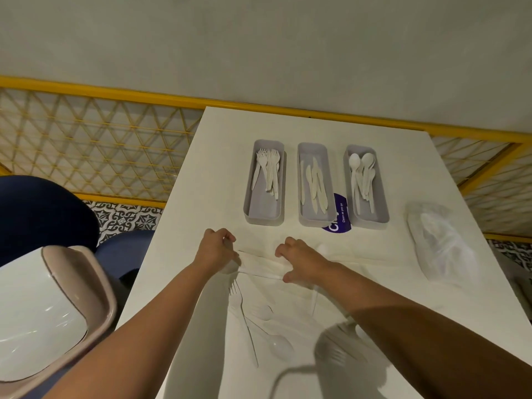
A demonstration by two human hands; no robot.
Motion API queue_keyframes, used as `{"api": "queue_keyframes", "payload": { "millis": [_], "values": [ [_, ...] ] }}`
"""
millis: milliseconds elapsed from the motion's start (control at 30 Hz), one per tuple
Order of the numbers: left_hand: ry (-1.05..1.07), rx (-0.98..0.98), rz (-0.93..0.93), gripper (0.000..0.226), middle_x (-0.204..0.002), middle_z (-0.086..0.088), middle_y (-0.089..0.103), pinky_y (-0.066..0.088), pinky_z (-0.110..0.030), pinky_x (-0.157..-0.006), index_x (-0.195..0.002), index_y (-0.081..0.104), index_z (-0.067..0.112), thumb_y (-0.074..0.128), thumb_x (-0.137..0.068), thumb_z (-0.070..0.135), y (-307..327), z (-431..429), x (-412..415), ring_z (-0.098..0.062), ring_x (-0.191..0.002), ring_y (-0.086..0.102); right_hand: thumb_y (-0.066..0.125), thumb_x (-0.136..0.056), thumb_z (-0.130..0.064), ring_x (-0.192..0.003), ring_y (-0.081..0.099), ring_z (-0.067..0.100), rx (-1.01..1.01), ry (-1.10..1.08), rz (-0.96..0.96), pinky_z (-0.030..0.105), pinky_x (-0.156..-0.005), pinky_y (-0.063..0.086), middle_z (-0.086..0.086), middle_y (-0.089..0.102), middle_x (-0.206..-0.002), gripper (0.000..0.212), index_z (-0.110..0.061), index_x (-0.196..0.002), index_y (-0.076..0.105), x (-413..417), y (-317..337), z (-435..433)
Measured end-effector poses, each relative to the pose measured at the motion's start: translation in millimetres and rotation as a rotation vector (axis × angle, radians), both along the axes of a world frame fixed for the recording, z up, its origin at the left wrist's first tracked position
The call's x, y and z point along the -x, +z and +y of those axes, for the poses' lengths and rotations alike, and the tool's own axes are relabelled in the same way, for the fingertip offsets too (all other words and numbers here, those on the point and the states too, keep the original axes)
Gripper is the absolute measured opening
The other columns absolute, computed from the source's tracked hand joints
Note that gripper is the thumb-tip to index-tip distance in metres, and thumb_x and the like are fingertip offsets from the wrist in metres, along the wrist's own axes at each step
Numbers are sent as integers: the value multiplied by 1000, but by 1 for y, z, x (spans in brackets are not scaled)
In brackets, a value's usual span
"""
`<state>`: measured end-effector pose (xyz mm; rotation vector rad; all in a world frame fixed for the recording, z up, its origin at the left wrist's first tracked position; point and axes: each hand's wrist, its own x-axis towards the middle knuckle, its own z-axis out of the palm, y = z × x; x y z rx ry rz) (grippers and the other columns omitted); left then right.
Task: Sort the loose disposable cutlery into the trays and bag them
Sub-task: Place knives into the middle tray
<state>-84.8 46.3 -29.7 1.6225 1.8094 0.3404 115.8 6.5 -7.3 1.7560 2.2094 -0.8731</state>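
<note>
A long white rectangular table (pixel 184 226) fills most of the view, set against a yellow-framed lattice screen (pixel 95 151). To the left of it, off the table, sits a dark blue rounded chair (pixel 37 214) and nearer the camera a pale pink-rimmed bin with a glossy white lid (pixel 43 312).

On the right side of the table lies a crumpled clear plastic bag (pixel 440 243), well apart from the hands. Across the far half stand three grey oblong plastic trays in a row: the left tray (pixel 263 210) holds white plastic forks (pixel 269 171), the middle tray (pixel 316 217) holds cream plastic knives (pixel 315 182), and the right tray (pixel 371 218) holds white plastic spoons (pixel 361 174). A round purple sticker with white lettering (pixel 339 223) shows between the middle and right trays (partly covered by both).

Near the table's front edge, both hands hold a flat clear plastic bag (pixel 259 266) stretched between them. The left hand (pixel 216 249) has its fingers curled closed, pinching the bag's left edge; the right hand (pixel 299 260) is likewise curled, thumb and fingers gripping the right edge.

Between the forearms, loose white disposable cutlery lies on the table: a fork (pixel 240 309), tines pointing away from the person, and a spoon (pixel 276 342) just beside it. More loose pieces (pixel 336 349) lie in shadow near the right forearm, too blurred to tell apart.
</note>
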Motion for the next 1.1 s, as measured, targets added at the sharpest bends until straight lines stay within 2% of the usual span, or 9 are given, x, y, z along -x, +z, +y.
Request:
{"api": "queue_keyframes", "payload": {
  "millis": [100, 267, 433, 533, 600, 800, 933, 1000, 1100],
  "values": [
    [15, 35, 90, 25, -117, -13, 49, 45, -30, -83, -113, 58, 8, 43, -94, 17, 1, -1, -2, -27, -91, 56, 67, -83, -14, -119, 41, 25, -23, -15, -33, 33, -96, 40, 9, 42, -127, 51, -10, -129, 45, -3, -1, 2],
    [12, 114, 125, 43, -121, -16, 50, 45, -34, -88, -119, 49, 1, 65, -84, 19, 11, -4, -10, -31, -108, 53, 53, -91, -11, -120, 45, 27, -77, -111, -101, 36, -98, 40, 12, 46, -127, 34, -5, -124, 47, -5, -4, 4],
    [-41, 79, 127, 29, -117, -17, 50, 40, -26, -77, -109, 52, -3, 60, -83, 6, 16, -5, -25, -24, -89, 46, 50, -91, -8, -119, 44, 27, -21, -202, -81, 33, -98, 40, 13, 45, -128, 31, -4, -121, 50, -5, -5, 7],
    [-41, 34, 117, 25, -119, -20, 46, 41, -27, -81, -111, 53, -6, 51, -87, 2, 20, -6, -36, -28, -96, 48, 50, -92, -8, -118, 45, 28, -18, -217, -71, 32, -97, 40, 13, 46, -128, 30, -4, -122, 49, -5, -7, 7],
    [-42, 44, 152, 28, -118, -17, 46, 44, -31, -86, -111, 53, -6, 55, -87, 8, 21, -6, -42, -28, -104, 48, 50, -92, -9, -118, 46, 27, -15, -216, -68, 32, -97, 40, 13, 46, -128, 31, -4, -123, 48, -5, -7, 6],
    [54, 301, 254, 28, -94, -5, 60, 44, -27, -71, -95, 60, 8, 64, -82, 33, 21, -3, -47, -23, -95, 62, 49, -92, -8, -117, 47, 29, -48, -205, -86, 32, -97, 41, 16, 49, -128, 33, -3, -125, 45, -6, -8, 5],
    [75, 295, 265, 16, -98, -6, 60, 42, -28, -73, -98, 60, 7, 56, -89, 19, 22, 0, -53, -25, -94, 61, 48, -91, -5, -116, 50, 29, -78, -164, -126, 33, -97, 42, 17, 50, -126, 35, -2, -126, 44, -3, -7, 5],
    [100, 297, 220, 9, -89, -6, 57, 41, -28, -71, -89, 58, 6, 53, -90, 14, 21, 0, -57, -25, -86, 57, 46, -91, -4, -115, 50, 30, -95, -147, -137, 33, -96, 42, 18, 50, -125, 34, -1, -125, 45, -2, -5, 4],
    [140, 285, 150, 24, -67, 0, 46, 38, -26, -65, -65, 45, 10, 58, -84, 16, 19, -4, -61, -22, -74, 51, 47, -91, -3, -114, 51, 29, -117, -143, -158, 33, -95, 43, 18, 51, -125, 34, -1, -125, 45, -3, -3, 2]
  ]
}}
